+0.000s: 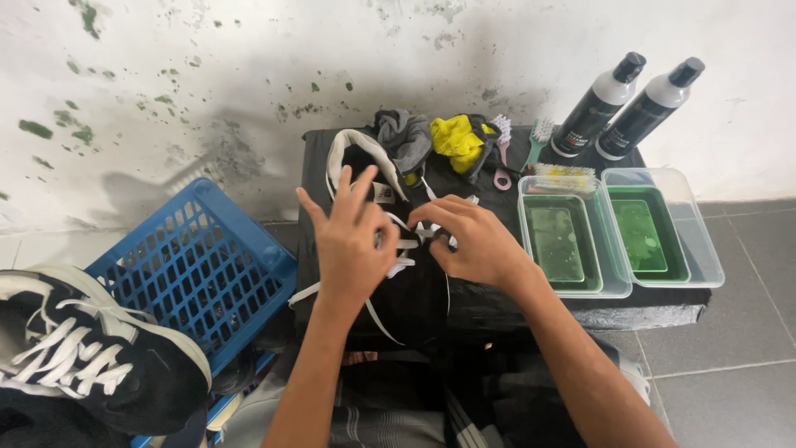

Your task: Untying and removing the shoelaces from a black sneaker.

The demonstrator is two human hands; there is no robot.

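Fingers of the left hand (352, 245) and right hand (468, 241) pinch white laces (408, 245), steadying the black shoe (373, 178) on the black surface (497, 307) for lace access.

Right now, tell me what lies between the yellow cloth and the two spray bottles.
In the head view, two brushes lie between the yellow cloth and the spray bottles: a pink-handled brush and a green-handled brush, on the black table.

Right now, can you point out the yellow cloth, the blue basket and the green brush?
yellow cloth (455, 141), head view, middle of its folds
blue basket (195, 264), head view, its slotted side
green brush (539, 139), head view, its neck
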